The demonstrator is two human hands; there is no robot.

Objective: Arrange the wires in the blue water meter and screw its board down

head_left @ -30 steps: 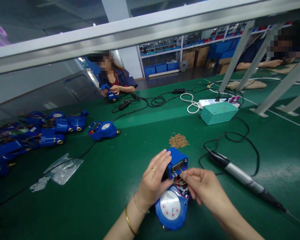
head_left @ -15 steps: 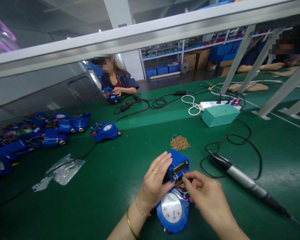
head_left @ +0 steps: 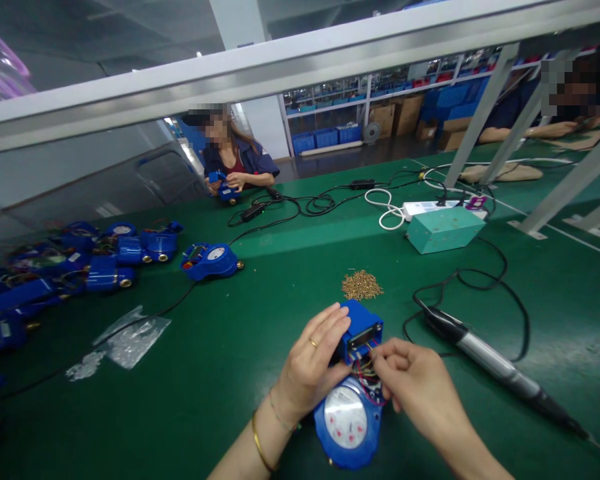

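Near the front edge of the green counter [head_left: 220,373], a round blue meter [head_left: 347,420] lies dial up between the person's two hands. A blue box [head_left: 363,325] stands tipped up at the meter's far end, and thin red and dark wires [head_left: 366,375] join the two.

The left hand [head_left: 310,367] wraps the box from the left. Its fingers [head_left: 330,321] are closed along the box's side and top and hold it tilted. The right hand [head_left: 415,387] has its thumb and forefinger pinched shut on the wires just under the box's open face, with the other fingers curled in.

A heap of small brass screws [head_left: 361,285] sits just beyond the box. An electric screwdriver [head_left: 485,363] lies to the right with its cable [head_left: 480,280] looped behind it. Other meters [head_left: 130,253] lie well apart at the left, beside a clear bag [head_left: 133,340].

The wires look like the weak point. A hard tug from the pinching fingers could pull a strand off its joint. If the box is tipped flat with slack bunched under it, a strand could be trapped at the rim. The left hand's grip is one-sided, so the box could twist and strain the leads. The screws lie close enough for a knuckle to scatter them.
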